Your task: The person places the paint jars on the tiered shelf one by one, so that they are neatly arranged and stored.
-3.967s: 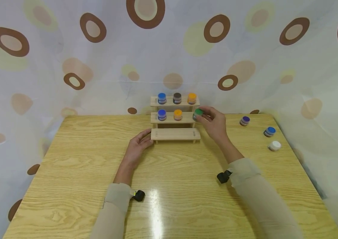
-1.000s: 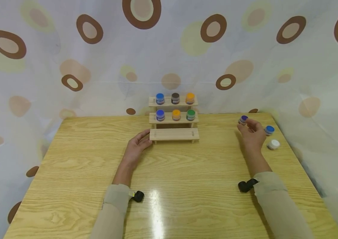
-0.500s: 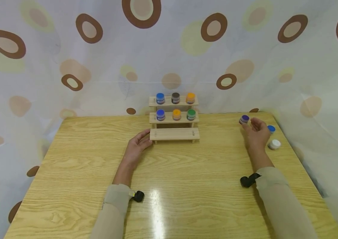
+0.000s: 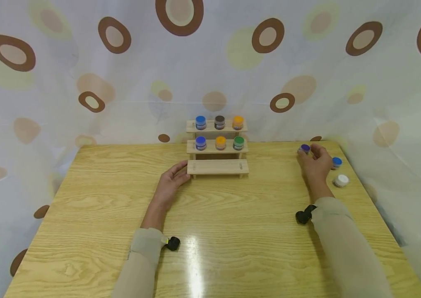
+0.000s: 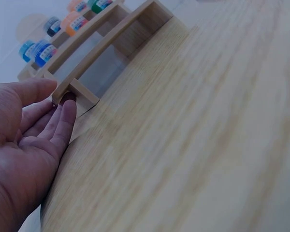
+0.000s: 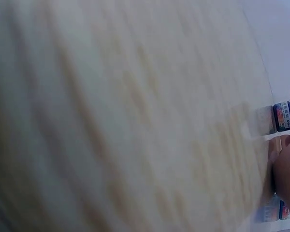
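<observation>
My left hand (image 4: 169,186) lies at the left end of the wooden three-step rack (image 4: 217,167). In the left wrist view, its fairly straight fingers (image 5: 65,123) touch the bottom step's end beside a leg. At the table's back right, my right hand (image 4: 316,165) pinches a paint jar with a purple lid (image 4: 304,148) between thumb and fingers. The jar's label (image 6: 283,116) shows at the right edge of the right wrist view, where most of the hand is cut off. Near that hand stand a blue-lidded jar (image 4: 336,162), partly covered by it, and a white-lidded jar (image 4: 341,180).
On the rack's top step are blue (image 4: 200,122), black (image 4: 219,122) and orange (image 4: 238,122) jars. The middle step bears blue (image 4: 200,143), orange (image 4: 220,143) and green (image 4: 238,143) ones. A patterned curtain (image 4: 128,116) hangs behind the wooden table (image 4: 232,231).
My right hand has let go of the green-lidded jar on the middle step, moved right, and taken hold of the purple-lidded jar. The left hand has stayed at the rack.
</observation>
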A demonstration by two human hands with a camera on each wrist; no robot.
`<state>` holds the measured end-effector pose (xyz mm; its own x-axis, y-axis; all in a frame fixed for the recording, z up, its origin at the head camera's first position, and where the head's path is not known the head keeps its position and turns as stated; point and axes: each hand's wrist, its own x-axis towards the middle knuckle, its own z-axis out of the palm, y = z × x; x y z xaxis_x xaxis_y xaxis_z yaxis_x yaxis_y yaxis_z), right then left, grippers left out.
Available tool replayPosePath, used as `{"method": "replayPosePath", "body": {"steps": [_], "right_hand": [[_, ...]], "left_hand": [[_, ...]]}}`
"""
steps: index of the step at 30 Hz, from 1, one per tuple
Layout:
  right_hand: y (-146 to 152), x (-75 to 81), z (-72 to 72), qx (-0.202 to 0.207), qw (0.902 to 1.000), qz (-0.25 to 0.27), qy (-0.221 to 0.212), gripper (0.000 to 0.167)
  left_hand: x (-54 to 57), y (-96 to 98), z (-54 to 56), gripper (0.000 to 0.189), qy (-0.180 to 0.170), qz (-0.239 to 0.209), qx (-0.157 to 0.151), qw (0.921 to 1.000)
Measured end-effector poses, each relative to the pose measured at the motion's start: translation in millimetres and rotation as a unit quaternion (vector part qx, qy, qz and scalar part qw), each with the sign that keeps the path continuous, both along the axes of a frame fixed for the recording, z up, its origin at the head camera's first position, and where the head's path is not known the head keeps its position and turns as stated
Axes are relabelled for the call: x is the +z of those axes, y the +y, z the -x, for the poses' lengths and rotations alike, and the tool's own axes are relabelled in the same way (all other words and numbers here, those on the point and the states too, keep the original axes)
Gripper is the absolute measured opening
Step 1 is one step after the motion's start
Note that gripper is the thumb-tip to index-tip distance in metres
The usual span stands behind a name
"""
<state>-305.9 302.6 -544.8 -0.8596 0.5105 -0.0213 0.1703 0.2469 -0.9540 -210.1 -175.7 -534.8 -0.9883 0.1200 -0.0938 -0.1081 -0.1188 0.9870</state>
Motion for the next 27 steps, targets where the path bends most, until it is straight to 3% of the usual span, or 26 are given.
{"method": "replayPosePath", "body": {"steps": [20,27], "right_hand": [[-10.0,5.1,6.3,-0.051,0.9968,-0.050,0.035,0.049],[-11.0,-2.3,-0.4,-0.058,0.9959,0.018,0.066,0.045]], "left_hand": [[2.4,0.1,0.0,0.054,0.001,-0.001,0.003,1.0000],[2.1,-1.1,-0.2,0.054,-0.002,-0.002,0.000,1.0000]]}}
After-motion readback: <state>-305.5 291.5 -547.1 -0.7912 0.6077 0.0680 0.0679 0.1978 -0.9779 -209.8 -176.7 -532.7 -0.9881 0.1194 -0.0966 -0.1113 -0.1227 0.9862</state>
